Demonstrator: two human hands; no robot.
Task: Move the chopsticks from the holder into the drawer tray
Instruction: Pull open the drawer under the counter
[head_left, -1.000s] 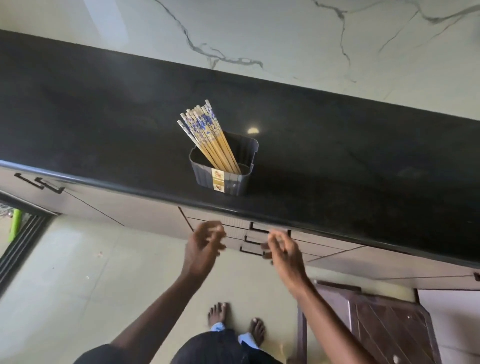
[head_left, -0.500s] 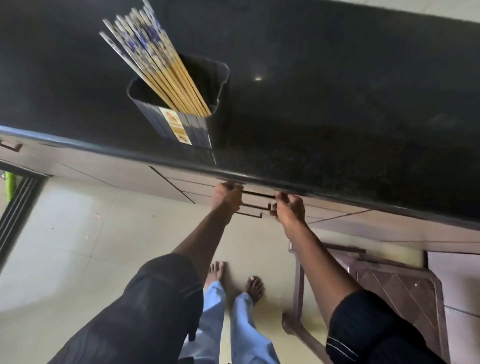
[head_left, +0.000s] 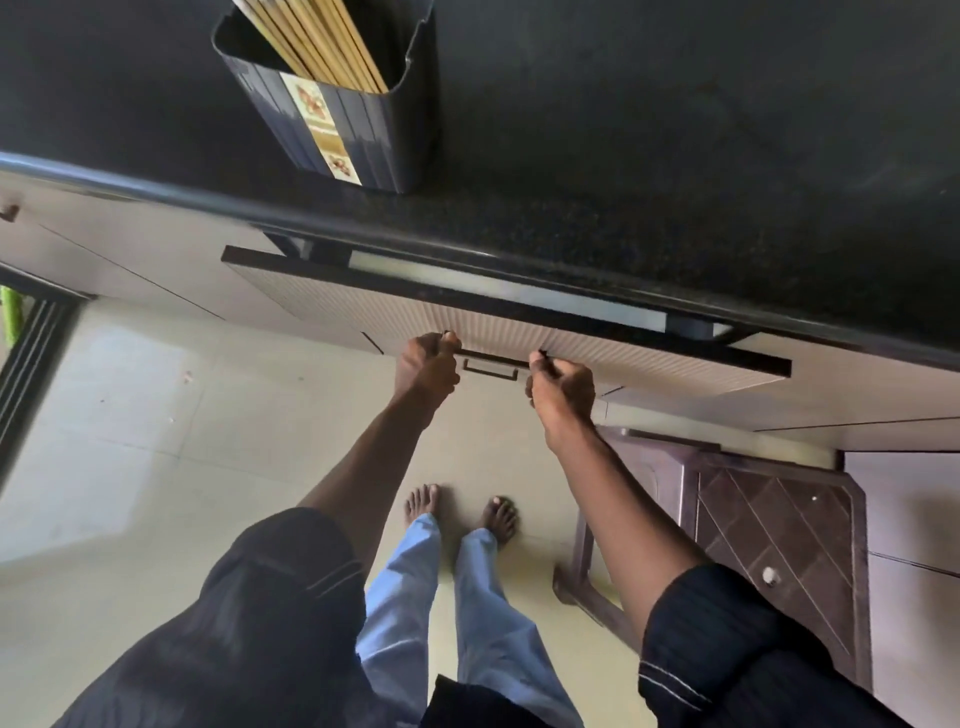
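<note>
A: Where the dark stone countertop (head_left: 675, 130) fills the upper frame, a dark ribbed plastic holder (head_left: 358, 124) stands upper centre near its front edge, tan wooden chopsticks (head_left: 322, 41) leaning inside.

B: Hands?

A: Mid-frame. Left hand (head_left: 426, 364) and right hand (head_left: 563, 387) each curl closed around an end of the thin dark handle (head_left: 491, 364) on the pale ribbed drawer front (head_left: 395, 317).

B: Drawer?

A: Slightly out; narrow gap under the counter edge. Tray contents hidden.

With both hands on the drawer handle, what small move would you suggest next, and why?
Probably keep pulling the drawer outward: the left hand and right hand grip its handle, but it is barely open, no tray shows, and the chopsticks remain in the holder.
</note>
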